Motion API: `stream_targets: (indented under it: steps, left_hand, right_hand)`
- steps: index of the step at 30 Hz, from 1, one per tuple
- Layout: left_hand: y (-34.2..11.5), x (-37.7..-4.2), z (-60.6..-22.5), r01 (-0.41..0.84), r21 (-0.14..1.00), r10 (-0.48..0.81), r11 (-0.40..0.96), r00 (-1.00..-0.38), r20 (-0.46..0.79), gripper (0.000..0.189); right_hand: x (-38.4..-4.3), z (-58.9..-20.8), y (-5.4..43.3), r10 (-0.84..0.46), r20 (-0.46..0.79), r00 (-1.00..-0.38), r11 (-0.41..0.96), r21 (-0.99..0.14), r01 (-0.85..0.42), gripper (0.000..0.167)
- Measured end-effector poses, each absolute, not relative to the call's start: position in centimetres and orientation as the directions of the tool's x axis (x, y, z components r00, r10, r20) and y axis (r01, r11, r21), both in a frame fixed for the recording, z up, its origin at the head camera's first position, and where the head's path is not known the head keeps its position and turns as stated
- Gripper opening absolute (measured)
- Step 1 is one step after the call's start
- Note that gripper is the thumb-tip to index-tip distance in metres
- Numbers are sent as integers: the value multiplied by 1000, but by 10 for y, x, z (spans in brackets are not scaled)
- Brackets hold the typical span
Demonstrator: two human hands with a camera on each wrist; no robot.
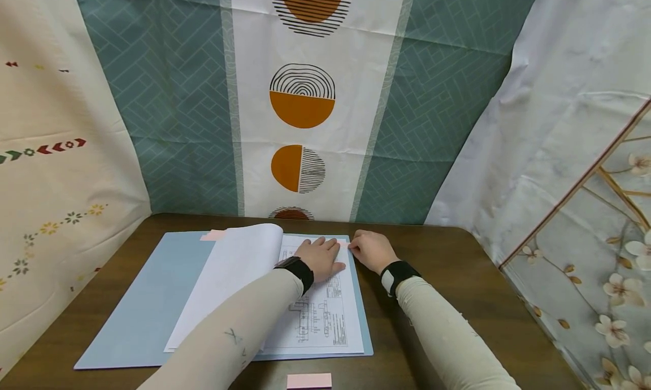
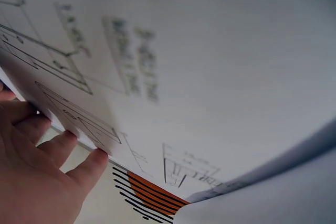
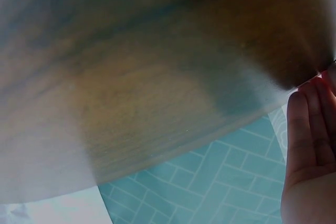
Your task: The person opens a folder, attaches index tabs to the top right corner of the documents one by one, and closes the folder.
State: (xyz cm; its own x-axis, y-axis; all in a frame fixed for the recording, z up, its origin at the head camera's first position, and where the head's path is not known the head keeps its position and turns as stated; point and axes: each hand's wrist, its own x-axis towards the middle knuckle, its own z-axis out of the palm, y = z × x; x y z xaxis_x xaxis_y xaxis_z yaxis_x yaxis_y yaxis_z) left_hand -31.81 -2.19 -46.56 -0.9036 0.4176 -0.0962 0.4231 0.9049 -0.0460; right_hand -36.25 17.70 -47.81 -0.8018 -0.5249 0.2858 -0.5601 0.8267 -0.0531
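My left hand (image 1: pixel 319 259) rests on a printed technical drawing (image 1: pixel 325 322) with its fingers spread; the left wrist view shows the fingertips (image 2: pixel 97 161) against the drawing. The sheet is part of a stack of papers in an open light-blue folder (image 1: pixel 137 299). At the sheet's upper right edge, my right hand (image 1: pixel 375 250) pinches a small pink sticky note (image 1: pixel 343 243) between thumb and fingers. Turned over to the left is a curled white page (image 1: pixel 229 282), with another pink sticky note (image 1: pixel 213 235) at its top edge.
A pink sticky-note pad (image 1: pixel 309 381) lies at the table's near edge, in front of the folder. The brown wooden table (image 1: pixel 432 248) extends to the right of the folder. Patterned cloths (image 1: pixel 188 96) hang behind and on both sides.
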Motion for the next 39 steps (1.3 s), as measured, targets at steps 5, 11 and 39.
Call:
stream_targets:
  steps: [5, 11, 39]
  left_hand:
    - [-21, -323, -471, 375, -18, 371, 927, -923, -103, 79]
    - [-18, -320, -469, 357, -15, 353, 934, -929, -106, 78]
    - [-35, -291, -450, 378, -126, 377, 917, -926, -38, 75]
  right_hand:
    - [-362, -479, 178, -530, 287, -798, 822, -56, -566, 12]
    - [-362, -478, 178, -521, 294, -801, 826, -65, -561, 12]
    - [-357, -474, 175, -511, 275, -815, 834, -74, -547, 13]
